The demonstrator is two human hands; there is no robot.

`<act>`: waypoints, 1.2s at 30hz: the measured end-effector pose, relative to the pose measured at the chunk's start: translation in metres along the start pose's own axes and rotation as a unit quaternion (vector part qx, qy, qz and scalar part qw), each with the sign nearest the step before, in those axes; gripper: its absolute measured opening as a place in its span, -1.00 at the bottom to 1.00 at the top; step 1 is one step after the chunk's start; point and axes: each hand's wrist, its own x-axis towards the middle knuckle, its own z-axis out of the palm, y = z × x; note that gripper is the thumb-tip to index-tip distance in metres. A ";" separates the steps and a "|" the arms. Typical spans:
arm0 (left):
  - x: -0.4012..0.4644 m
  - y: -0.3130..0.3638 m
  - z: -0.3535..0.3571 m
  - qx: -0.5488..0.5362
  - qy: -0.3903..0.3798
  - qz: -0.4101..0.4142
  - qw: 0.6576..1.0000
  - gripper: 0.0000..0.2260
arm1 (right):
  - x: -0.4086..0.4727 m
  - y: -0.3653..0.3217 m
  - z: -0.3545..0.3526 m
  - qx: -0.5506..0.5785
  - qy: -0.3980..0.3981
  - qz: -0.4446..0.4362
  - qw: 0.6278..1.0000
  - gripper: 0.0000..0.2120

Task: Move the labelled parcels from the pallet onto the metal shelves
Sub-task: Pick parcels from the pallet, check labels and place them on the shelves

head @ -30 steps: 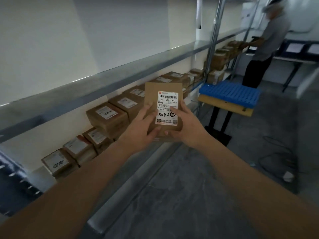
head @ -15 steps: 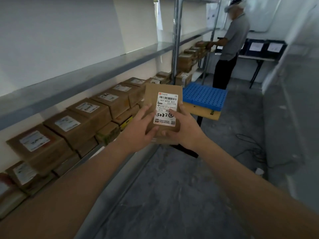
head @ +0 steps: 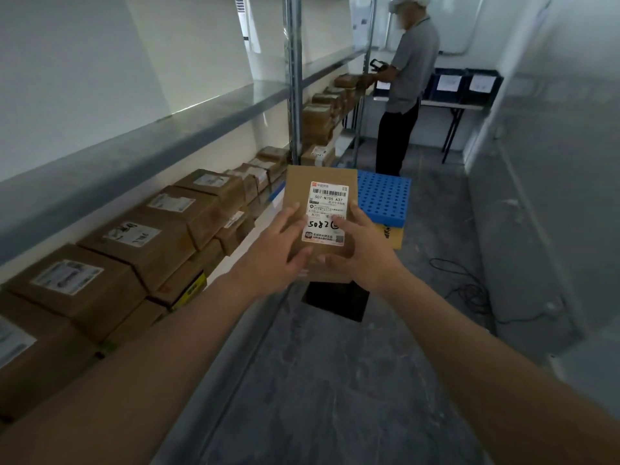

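Both hands grip parcel (head: 320,209) | left hand (head: 278,253), right hand (head: 360,255) | label up, long axis pointing away

Both my arms reach out straight in front. L hand (head: 273,253) grips the box (head: 298,189) on its left side, R hand (head: 360,255) grips its right, thumbs on top, fingers curled under.

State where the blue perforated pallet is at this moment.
In the head view, the blue pallet sits mid-aisle, right of the held parcel and partly hidden by it, beside the metal shelves.
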 end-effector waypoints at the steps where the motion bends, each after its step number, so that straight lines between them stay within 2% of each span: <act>1: 0.016 -0.010 0.003 -0.003 -0.005 0.006 1.000 -0.43 | 0.014 0.003 0.000 -0.001 0.002 0.009 1.000 -0.18; 13: 0.183 -0.084 0.028 -0.009 -0.037 0.036 0.999 -0.40 | 0.165 0.055 0.001 -0.064 0.041 0.085 0.993 -0.19; 20: 0.281 -0.098 0.070 -0.032 -0.062 0.028 0.997 -0.41 | 0.245 0.128 -0.014 -0.064 0.014 0.109 0.992 -0.10; 30: 0.415 -0.105 0.146 -0.047 -0.071 -0.010 0.996 -0.42 | 0.352 0.241 -0.052 -0.040 -0.021 0.110 0.993 -0.11; 36: 0.479 -0.125 0.172 -0.050 -0.076 -0.018 0.996 -0.41 | 0.416 0.287 -0.058 -0.044 -0.026 0.104 0.993 -0.09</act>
